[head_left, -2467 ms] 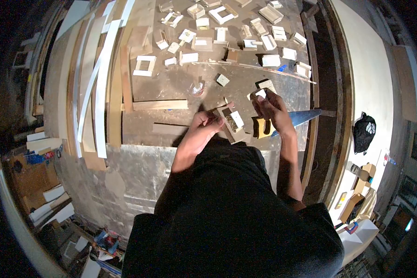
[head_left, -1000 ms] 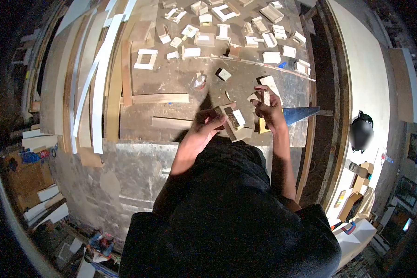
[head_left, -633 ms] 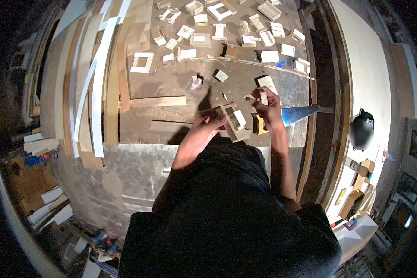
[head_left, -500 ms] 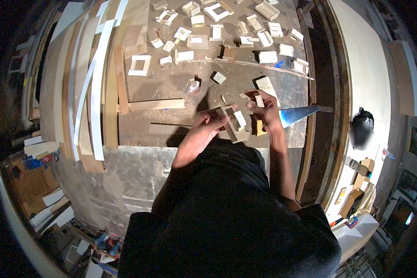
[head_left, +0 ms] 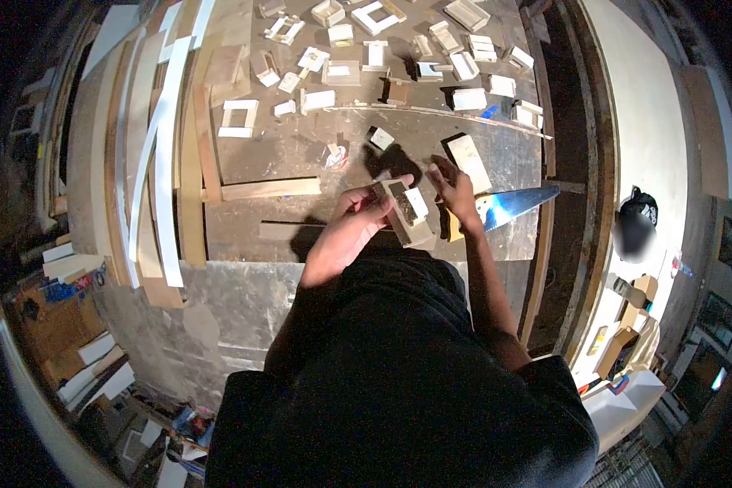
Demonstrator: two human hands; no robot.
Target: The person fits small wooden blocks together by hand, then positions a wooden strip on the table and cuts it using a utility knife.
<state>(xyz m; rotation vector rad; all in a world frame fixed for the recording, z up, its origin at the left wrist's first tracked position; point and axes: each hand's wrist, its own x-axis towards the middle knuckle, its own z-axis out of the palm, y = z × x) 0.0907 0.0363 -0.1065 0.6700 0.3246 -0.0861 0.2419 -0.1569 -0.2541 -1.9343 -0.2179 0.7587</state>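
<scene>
My left hand [head_left: 358, 220] is closed around a small wooden box-like piece [head_left: 413, 231], which has a pale block [head_left: 416, 203] at its right side. The piece is tilted above the near edge of the workbench. To its right is my right hand [head_left: 457, 198], apart from it, with thumb and fingers drawn together; whatever they pinch is hidden. Beside that hand lies a pale rectangular wood block [head_left: 470, 163]. Under and right of it rests a handsaw [head_left: 512, 206], its yellowish handle partly covered by the hand.
Many small wooden assemblies [head_left: 342, 73] are spread over the far half of the workbench [head_left: 276, 146]. A small wood block [head_left: 380, 138] and a small reddish-white item [head_left: 335, 157] lie nearer. Long boards [head_left: 171, 163] line the left. A black cap [head_left: 636, 224] sits on the right-hand surface.
My right hand has turned and drawn slightly down; the small pale wood piece seen in its fingers before no longer shows. My left hand still holds the box-like piece, nearly unmoved.
</scene>
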